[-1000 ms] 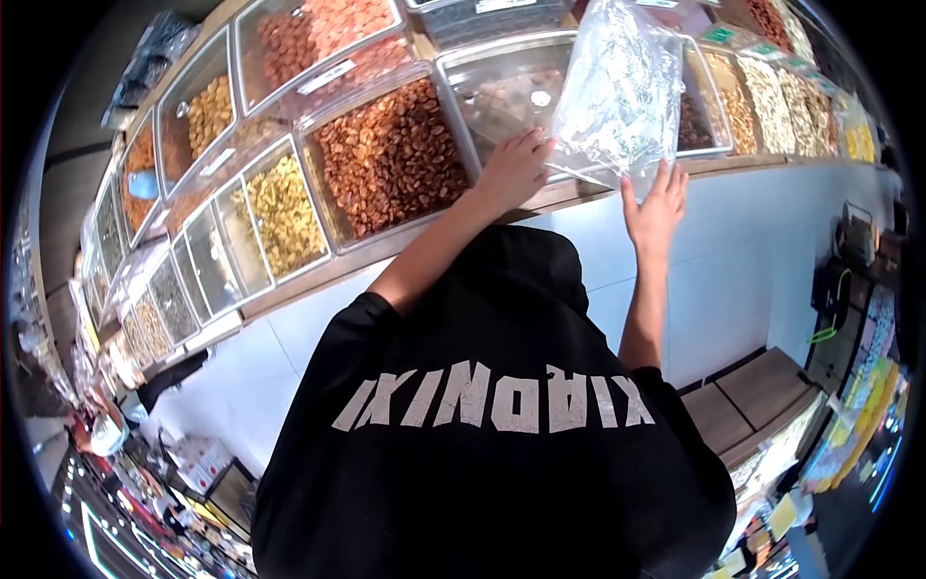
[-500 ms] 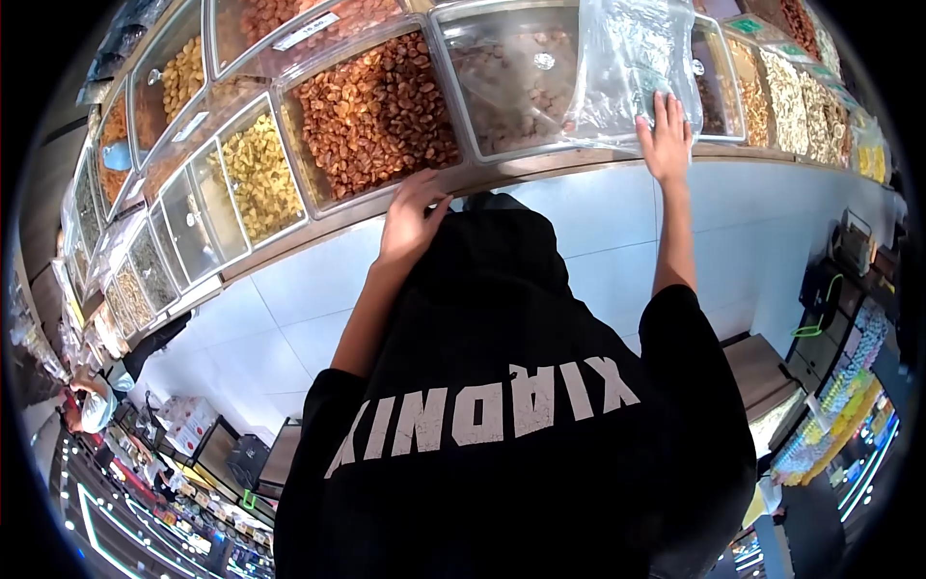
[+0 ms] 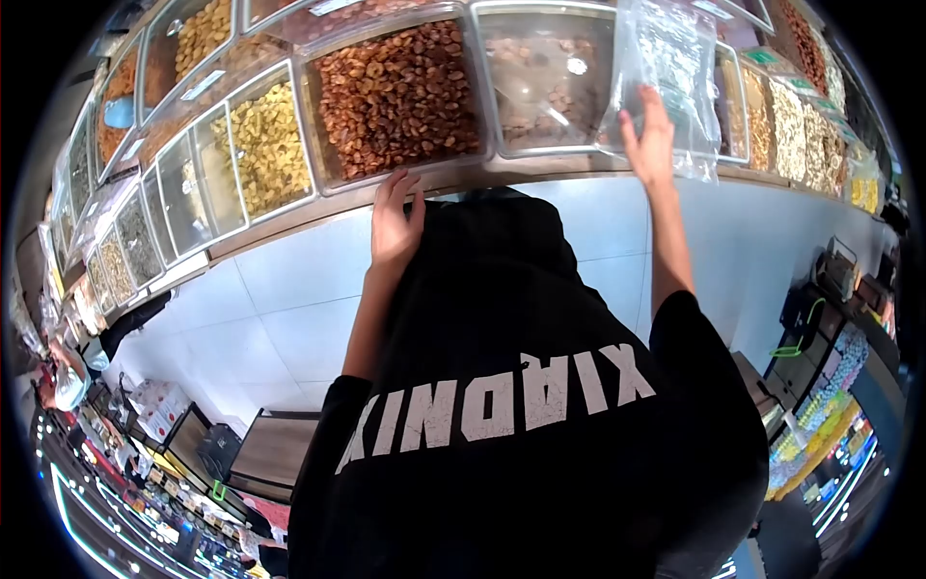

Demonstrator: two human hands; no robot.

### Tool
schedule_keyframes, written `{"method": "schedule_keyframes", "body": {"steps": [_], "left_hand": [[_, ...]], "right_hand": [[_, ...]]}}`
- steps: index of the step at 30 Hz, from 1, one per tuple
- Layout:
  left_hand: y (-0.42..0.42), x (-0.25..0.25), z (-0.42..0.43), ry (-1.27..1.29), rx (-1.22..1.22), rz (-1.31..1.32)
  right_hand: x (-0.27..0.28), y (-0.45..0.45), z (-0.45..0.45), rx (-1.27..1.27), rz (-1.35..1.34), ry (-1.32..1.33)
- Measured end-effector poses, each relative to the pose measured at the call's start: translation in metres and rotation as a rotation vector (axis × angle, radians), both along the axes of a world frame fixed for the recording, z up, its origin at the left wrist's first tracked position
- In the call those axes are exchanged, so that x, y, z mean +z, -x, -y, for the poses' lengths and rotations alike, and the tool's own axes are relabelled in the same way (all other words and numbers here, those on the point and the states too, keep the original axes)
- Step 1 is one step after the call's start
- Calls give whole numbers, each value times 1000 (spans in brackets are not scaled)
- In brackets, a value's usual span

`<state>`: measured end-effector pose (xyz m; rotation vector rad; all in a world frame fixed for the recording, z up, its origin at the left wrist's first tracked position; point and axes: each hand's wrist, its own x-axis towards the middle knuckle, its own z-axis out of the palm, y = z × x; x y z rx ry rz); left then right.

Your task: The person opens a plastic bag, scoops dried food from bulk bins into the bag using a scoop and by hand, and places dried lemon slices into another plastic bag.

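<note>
My right hand lies at the left part of a clear plastic bag, fingers stretched out and apart from the thumb. The bag is draped over the right end of a clear-lidded bin with pale brownish pieces inside. By the counter's front edge, my left hand has its fingers extended, their tips just below a bin of glossy brown dried fruit like raisins. Nothing shows in its fingers. Whether those fingertips touch the edge I cannot tell.
Yellow pieces fill a bin to the left, among several lidded bins. Light seeds or nuts sit to the right. Behind me are a brown table, a black bag and, farther left, another person.
The view has shifted, moving the bins rightward in the picture. Relative to them, both hands have moved left, and my right hand has slid from the bag's middle toward its left part.
</note>
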<state>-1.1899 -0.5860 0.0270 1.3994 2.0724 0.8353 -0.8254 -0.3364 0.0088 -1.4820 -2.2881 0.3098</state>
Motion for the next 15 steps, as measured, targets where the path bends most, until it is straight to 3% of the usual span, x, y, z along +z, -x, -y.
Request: {"method": "schedule_keyframes", "body": {"steps": [4,10,14,15], "left_hand": [[15,-1,14,2,91,-29],[46,-6,32,-54,164,-23],[96,10,45,-44,279,-118],[121,3,54,-79,309,-242]], "right_hand": [[0,88,40,158,-78,-23],[13,203,103,460,-176,160],[11,238,116,421,-109,207],[8,241,116,403,-109,205]]}}
